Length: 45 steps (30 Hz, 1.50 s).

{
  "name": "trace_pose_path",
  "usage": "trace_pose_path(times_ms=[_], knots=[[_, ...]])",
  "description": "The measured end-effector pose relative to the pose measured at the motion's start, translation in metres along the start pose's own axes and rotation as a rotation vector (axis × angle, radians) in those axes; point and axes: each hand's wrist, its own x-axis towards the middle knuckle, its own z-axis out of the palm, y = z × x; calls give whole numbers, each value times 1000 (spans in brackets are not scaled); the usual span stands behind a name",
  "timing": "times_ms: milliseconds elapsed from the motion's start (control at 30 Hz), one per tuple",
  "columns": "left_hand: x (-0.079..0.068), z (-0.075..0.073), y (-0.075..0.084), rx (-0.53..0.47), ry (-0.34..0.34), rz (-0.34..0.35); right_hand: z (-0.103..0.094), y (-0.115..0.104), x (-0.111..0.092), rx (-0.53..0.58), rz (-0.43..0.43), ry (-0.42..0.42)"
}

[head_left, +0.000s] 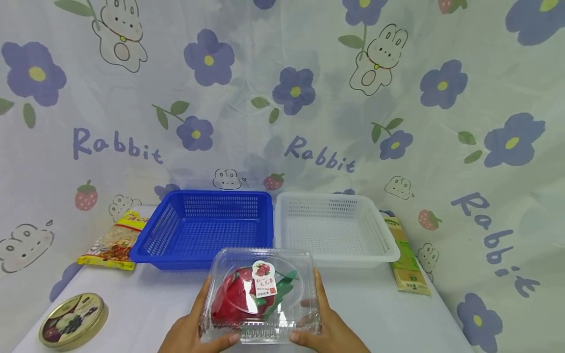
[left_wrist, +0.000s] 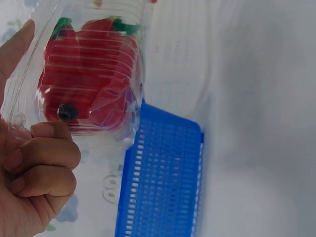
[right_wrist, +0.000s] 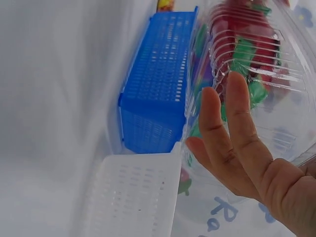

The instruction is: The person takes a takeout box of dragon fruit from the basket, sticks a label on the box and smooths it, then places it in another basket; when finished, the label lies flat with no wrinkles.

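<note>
A clear plastic clamshell box [head_left: 291, 260] is held up in front of the baskets, between both hands. Inside lies a red dragon fruit [head_left: 233, 298] with green tips, and the lid bears a white label [head_left: 265, 280] with a fruit picture. My left hand [head_left: 189, 324] grips the box's left side, thumb at the front; in the left wrist view its lower fingers [left_wrist: 47, 153] are curled. On the opposite side my right hand [head_left: 332, 324] holds the box with its thumb at the front edge. Several of its fingers [right_wrist: 242, 118] extend along the box in the right wrist view.
Behind the box stand a blue basket [head_left: 220, 235] and, to its right, a white basket [head_left: 328, 230]. A yellow food packet [head_left: 115, 242] leans at the left, a round gold tin [head_left: 72, 321] lies front left, and a green-and-tan packet [head_left: 408, 264] lies at the right.
</note>
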Motion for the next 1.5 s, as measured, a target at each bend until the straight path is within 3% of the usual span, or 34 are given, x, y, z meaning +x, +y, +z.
trace_pose_path(times_ms=[300,500,900,1033,1233,1500], knots=[[2,0,10,25,36,31,-1,-2,-2,-68,-58,82],[3,-1,16,21,35,33,0,-2,1,16,-95,121],[7,3,25,6,45,77,-3,-3,3,65,-56,237],[8,3,28,20,58,99,-5,-5,4,137,-38,233],[9,7,34,9,103,148,-8,-10,2,142,-32,292],[11,7,42,14,132,139,-13,-17,3,216,4,276]])
